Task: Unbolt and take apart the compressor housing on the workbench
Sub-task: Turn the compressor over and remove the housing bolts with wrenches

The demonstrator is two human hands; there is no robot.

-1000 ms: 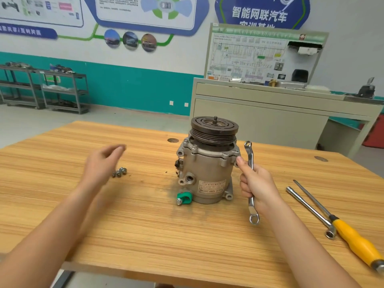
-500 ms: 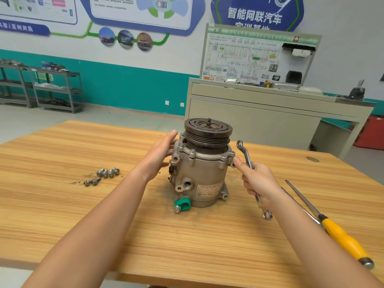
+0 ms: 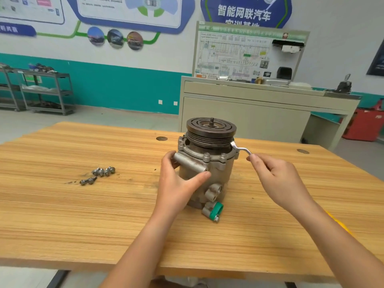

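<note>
Head view: left hand (image 3: 178, 183) clasps the body of the grey cast-metal compressor (image 3: 223, 177), likely heavy, rigid and best steadied there, upright on the wooden workbench (image 3: 104, 215), while right hand (image 3: 278, 179) grips a silver offset wrench (image 3: 241, 149), apparently engaging its upper flange.

I see compressor (image 3: 207, 169) standing upright on workbench (image 3: 83, 215), dark pulley (image 3: 211, 129) on top, green cap (image 3: 216, 208) at its near foot. Left hand (image 3: 178, 183) grips housing from left side, thumb across near face. Right hand (image 3: 278, 179) pinches shank of wrench (image 3: 241, 149). Wrench head lies against flange at right, just under pulley; I cannot tell if it sits on bolt. Loose bolts (image 3: 97, 175) lie in small group left of compressor, well apart from it. Yellow handle (image 3: 340, 224) shows beside right forearm. Beige cabinet (image 3: 249, 115) stands far, behind bench.
</note>
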